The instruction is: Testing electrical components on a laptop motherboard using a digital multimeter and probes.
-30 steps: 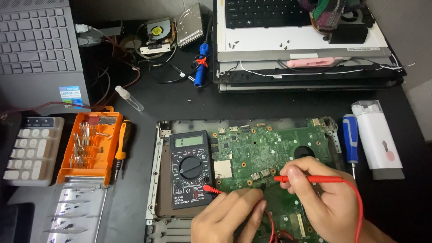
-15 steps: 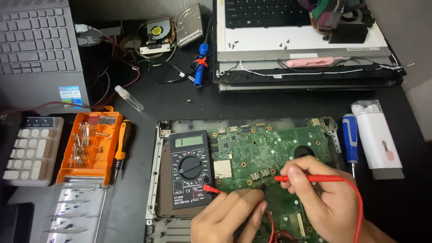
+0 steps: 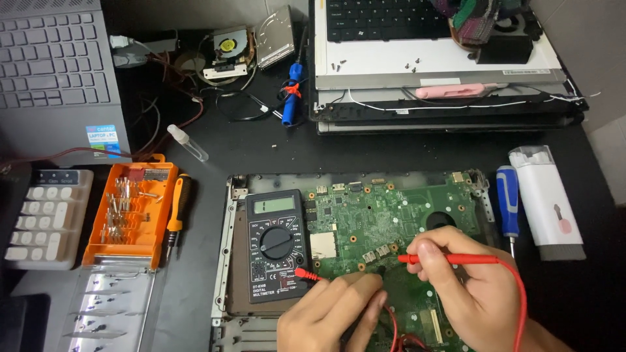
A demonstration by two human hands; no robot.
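At the far left, a white keypad [image 3: 40, 218] lies at nine o'clock from the orange bit case [image 3: 130, 215], with an orange-handled screwdriver [image 3: 177, 214] just beside the case at its three o'clock. Next comes the black multimeter [image 3: 276, 244], resting on the left part of the green circuit board [image 3: 391, 215]; its display sits at twelve o'clock and its dial in the middle.

The left hand [image 3: 329, 316] lies just at five o'clock from the meter, knuckles up, fingers curled together and pressed down toward the board. What they pinch is hidden under the hand (likely a second probe, but I cannot tell). A red plug [image 3: 305, 274] sits in the meter's lower edge, touching that hand's upper side.

The right hand [image 3: 473, 293] is at three o'clock from the left one, the two close but apart. Its thumb and fingers are clamped on the red probe [image 3: 450, 259], whose long axis runs nearly level, from three o'clock to nine o'clock. The tip points at nine o'clock and meets the board near a row of small connectors, just at one o'clock from the left hand's knuckles. The red lead [image 3: 520, 306] curves off the probe's rear and down past the wrist.

Farther right, a blue-handled screwdriver [image 3: 507, 202] lies beside the board's edge, and a white cleaning tool [image 3: 546, 195] lies at its three o'clock.
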